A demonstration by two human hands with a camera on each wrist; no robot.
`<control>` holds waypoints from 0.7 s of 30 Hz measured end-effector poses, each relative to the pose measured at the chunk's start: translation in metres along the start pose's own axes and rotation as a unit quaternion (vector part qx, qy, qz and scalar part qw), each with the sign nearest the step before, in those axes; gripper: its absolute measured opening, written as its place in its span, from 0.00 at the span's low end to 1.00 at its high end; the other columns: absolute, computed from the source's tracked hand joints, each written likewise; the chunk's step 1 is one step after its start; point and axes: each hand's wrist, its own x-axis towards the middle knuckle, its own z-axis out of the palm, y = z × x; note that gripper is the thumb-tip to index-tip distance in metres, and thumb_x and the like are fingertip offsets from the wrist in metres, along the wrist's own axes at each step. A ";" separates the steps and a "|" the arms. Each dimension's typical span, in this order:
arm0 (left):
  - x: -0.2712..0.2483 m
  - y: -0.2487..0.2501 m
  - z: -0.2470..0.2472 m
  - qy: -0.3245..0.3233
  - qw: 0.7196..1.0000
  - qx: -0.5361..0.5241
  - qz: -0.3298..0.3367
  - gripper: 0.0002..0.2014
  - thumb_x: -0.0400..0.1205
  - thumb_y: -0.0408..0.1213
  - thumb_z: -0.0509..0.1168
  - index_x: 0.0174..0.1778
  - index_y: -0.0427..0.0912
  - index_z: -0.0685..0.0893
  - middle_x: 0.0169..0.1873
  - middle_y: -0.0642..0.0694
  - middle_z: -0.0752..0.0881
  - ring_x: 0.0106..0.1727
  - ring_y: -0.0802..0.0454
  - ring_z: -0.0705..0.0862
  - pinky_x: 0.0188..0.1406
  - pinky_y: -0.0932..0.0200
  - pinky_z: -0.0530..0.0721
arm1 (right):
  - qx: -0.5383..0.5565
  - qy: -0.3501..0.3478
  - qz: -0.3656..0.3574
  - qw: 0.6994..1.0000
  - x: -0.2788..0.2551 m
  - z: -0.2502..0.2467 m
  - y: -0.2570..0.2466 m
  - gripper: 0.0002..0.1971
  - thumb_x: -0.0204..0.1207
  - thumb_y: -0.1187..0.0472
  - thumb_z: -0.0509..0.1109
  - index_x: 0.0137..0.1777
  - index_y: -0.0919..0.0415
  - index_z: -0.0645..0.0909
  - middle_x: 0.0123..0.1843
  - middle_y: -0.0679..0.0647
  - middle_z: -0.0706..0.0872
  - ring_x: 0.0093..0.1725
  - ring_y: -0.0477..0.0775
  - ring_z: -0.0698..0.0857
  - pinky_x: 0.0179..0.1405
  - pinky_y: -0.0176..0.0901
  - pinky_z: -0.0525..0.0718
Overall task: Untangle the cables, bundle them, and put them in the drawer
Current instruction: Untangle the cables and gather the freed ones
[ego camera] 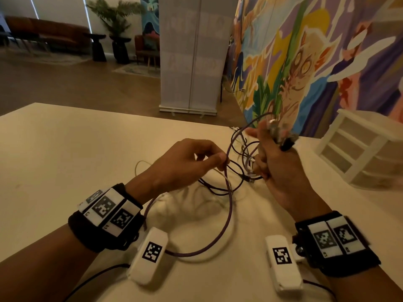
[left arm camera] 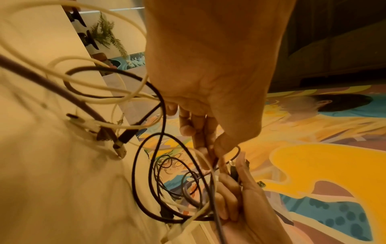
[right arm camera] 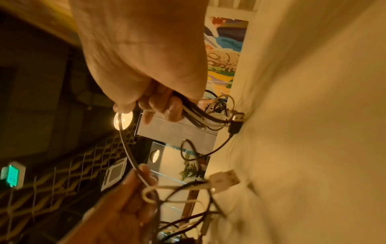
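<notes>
Cream table point(ego camera: 65, 149) fills the lower field. At 12 o'clock beyond its far edge, a white roll-up banner point(ego camera: 192, 62) stands upright on the wooden floor point(ego camera: 76, 83). From 1 to 3 o'clock, a multicoloured mural panel point(ego camera: 305, 51) rises behind the table. At 11 o'clock, a potted fern point(ego camera: 115, 16) sits on a dark pedestal point(ego camera: 120, 49), just beside a second dark stool point(ego camera: 97, 45). At 10 o'clock, a brown sofa point(ego camera: 48, 32) runs along the far wall. The right wrist view shows round ceiling lamps point(right arm camera: 123, 119).
</notes>
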 end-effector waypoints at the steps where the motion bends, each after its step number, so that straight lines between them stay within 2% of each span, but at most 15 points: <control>1: 0.001 -0.001 0.000 0.014 1.000 -0.008 -0.001 0.10 0.91 0.51 0.65 0.55 0.55 0.91 0.48 0.62 0.94 0.52 0.65 0.88 0.57 0.59 0.84 | -0.057 -0.017 0.012 0.998 -0.003 0.003 0.002 0.25 0.78 0.31 0.72 0.58 0.51 0.92 0.26 0.47 0.67 0.27 0.47 0.65 0.29 0.43 0.69; 2: 0.002 -0.002 0.001 0.020 1.000 -0.014 -0.004 0.10 0.91 0.50 0.64 0.56 0.55 0.90 0.48 0.62 0.94 0.53 0.65 0.89 0.57 0.61 0.83 | -0.113 -0.034 0.016 0.993 -0.006 0.007 0.004 0.27 0.74 0.28 0.73 0.57 0.50 0.92 0.25 0.45 0.72 0.28 0.47 0.70 0.33 0.44 0.72; 4: 0.003 -0.003 0.002 0.010 1.000 -0.016 -0.016 0.10 0.92 0.50 0.63 0.56 0.53 0.89 0.48 0.61 0.95 0.53 0.67 0.90 0.55 0.63 0.80 | -0.178 -0.047 -0.001 0.983 -0.010 0.014 0.006 0.21 0.73 0.30 0.75 0.52 0.47 0.91 0.26 0.38 0.81 0.32 0.42 0.79 0.43 0.44 0.78; 7: 0.004 -0.005 0.003 -0.016 1.000 0.002 -0.021 0.12 0.92 0.51 0.61 0.58 0.52 0.88 0.48 0.61 0.95 0.55 0.67 0.89 0.55 0.64 0.80 | -0.203 -0.023 -0.021 0.979 -0.007 0.016 0.010 0.11 0.77 0.39 0.80 0.52 0.43 0.93 0.39 0.35 0.92 0.47 0.42 0.88 0.60 0.52 0.85; 8: 0.003 -0.004 0.002 -0.032 0.999 0.006 -0.023 0.12 0.92 0.52 0.62 0.59 0.53 0.88 0.48 0.62 0.95 0.56 0.68 0.89 0.57 0.63 0.81 | -0.197 -0.012 -0.023 0.980 -0.007 0.015 0.010 0.09 0.77 0.40 0.81 0.51 0.43 0.94 0.40 0.38 0.93 0.47 0.43 0.88 0.60 0.53 0.86; 10: 0.001 -0.004 0.003 -0.077 0.997 0.013 -0.025 0.15 0.92 0.54 0.60 0.61 0.54 0.89 0.49 0.62 0.95 0.58 0.67 0.89 0.66 0.58 0.83 | -0.130 0.020 -0.031 0.991 -0.004 0.011 0.009 0.09 0.78 0.44 0.82 0.46 0.47 0.92 0.33 0.45 0.87 0.36 0.46 0.84 0.44 0.50 0.85; 11: 0.000 -0.003 0.003 -0.097 0.995 0.013 -0.027 0.17 0.92 0.56 0.58 0.61 0.56 0.90 0.49 0.62 0.95 0.59 0.65 0.89 0.69 0.53 0.83 | -0.062 0.039 -0.040 0.997 -0.002 0.009 0.008 0.10 0.79 0.47 0.82 0.48 0.51 0.90 0.30 0.48 0.81 0.29 0.46 0.78 0.35 0.46 0.81; 13: 0.000 -0.002 0.003 -0.115 0.993 0.004 -0.037 0.20 0.92 0.60 0.55 0.61 0.61 0.92 0.42 0.59 0.94 0.59 0.59 0.90 0.67 0.49 0.84 | 0.065 0.065 -0.052 0.994 0.002 0.006 0.006 0.17 0.80 0.53 0.81 0.61 0.65 0.87 0.30 0.50 0.72 0.23 0.44 0.67 0.23 0.38 0.72; 15: 0.000 0.002 0.002 -0.108 0.993 -0.021 -0.054 0.20 0.91 0.63 0.56 0.61 0.65 0.93 0.30 0.52 0.87 0.44 0.53 0.89 0.52 0.53 0.85 | 0.094 0.075 -0.037 0.992 0.003 0.008 0.009 0.25 0.81 0.54 0.81 0.68 0.73 0.84 0.29 0.49 0.70 0.22 0.43 0.64 0.21 0.37 0.68; 16: -0.001 0.004 0.002 -0.100 0.992 -0.031 -0.065 0.19 0.90 0.64 0.57 0.60 0.66 0.93 0.26 0.61 0.77 0.34 0.52 0.82 0.42 0.56 0.81 | 0.084 0.076 -0.027 0.993 0.003 0.011 0.012 0.26 0.81 0.52 0.81 0.69 0.73 0.84 0.26 0.46 0.70 0.22 0.43 0.65 0.23 0.38 0.69; 17: -0.001 0.006 0.002 -0.093 0.992 -0.033 -0.073 0.19 0.89 0.65 0.58 0.59 0.65 0.94 0.28 0.66 0.70 0.30 0.48 0.77 0.37 0.58 0.76 | 0.072 0.076 -0.018 0.994 0.001 0.014 0.014 0.26 0.81 0.50 0.81 0.69 0.71 0.85 0.24 0.45 0.70 0.22 0.44 0.66 0.24 0.40 0.70; 18: -0.001 0.006 0.003 -0.082 0.993 -0.029 -0.078 0.20 0.88 0.65 0.59 0.59 0.64 0.94 0.56 0.52 0.77 0.35 0.46 0.79 0.36 0.60 0.75 | 0.067 0.076 -0.014 0.995 0.000 0.016 0.015 0.26 0.80 0.49 0.81 0.68 0.70 0.86 0.23 0.44 0.69 0.22 0.44 0.66 0.26 0.41 0.70; 19: 0.000 0.006 0.003 -0.069 0.994 -0.022 -0.082 0.20 0.87 0.66 0.60 0.59 0.64 0.94 0.37 0.57 0.91 0.40 0.52 0.85 0.38 0.61 0.77 | 0.069 0.075 -0.012 0.995 0.000 0.017 0.015 0.26 0.80 0.49 0.81 0.67 0.70 0.86 0.23 0.44 0.69 0.22 0.45 0.65 0.27 0.43 0.69; 20: 0.000 0.005 0.002 -0.051 0.995 -0.012 -0.086 0.20 0.85 0.67 0.61 0.59 0.63 0.93 0.38 0.62 0.91 0.39 0.60 0.88 0.39 0.62 0.79 | 0.073 0.072 -0.012 0.995 0.000 0.018 0.015 0.26 0.80 0.49 0.81 0.67 0.70 0.86 0.23 0.44 0.68 0.22 0.45 0.64 0.27 0.43 0.68; 21: 0.001 0.004 0.002 -0.036 0.995 -0.009 -0.093 0.19 0.85 0.67 0.63 0.59 0.62 0.91 0.34 0.63 0.89 0.34 0.67 0.87 0.38 0.62 0.79 | 0.078 0.066 -0.013 0.995 0.001 0.017 0.014 0.26 0.80 0.49 0.80 0.67 0.71 0.86 0.24 0.45 0.68 0.23 0.45 0.64 0.27 0.43 0.67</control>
